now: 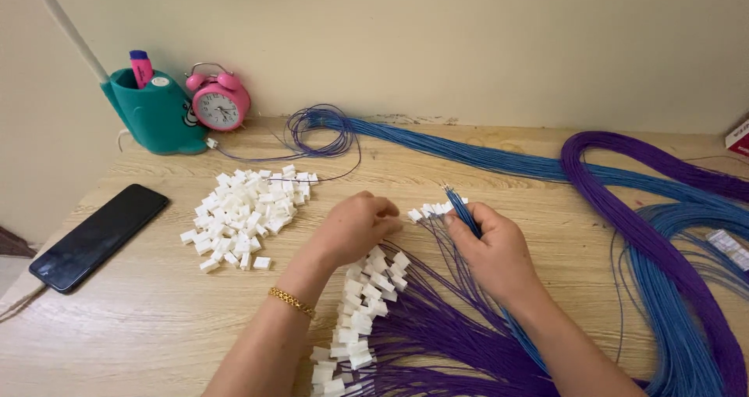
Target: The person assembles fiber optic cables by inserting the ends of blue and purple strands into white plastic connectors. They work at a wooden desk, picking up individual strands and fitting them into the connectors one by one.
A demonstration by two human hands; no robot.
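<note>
My right hand (493,250) grips a thin bunch of blue wires (462,207) whose ends stick up past the fingers. My left hand (356,227), with a gold bracelet at the wrist, is closed with its fingertips at a small white connector (414,215) between the two hands. Several more white connectors (439,207) lie just beyond. Under both forearms lies a fan of purple wires (437,331) fitted with white connectors (360,311).
A heap of loose white connectors (246,216) lies left of my hands. A black phone (100,235) is at the far left. A teal pen holder (158,114) and pink alarm clock (221,101) stand by the wall. Long blue (484,157) and purple (624,217) wire bundles curve along the right.
</note>
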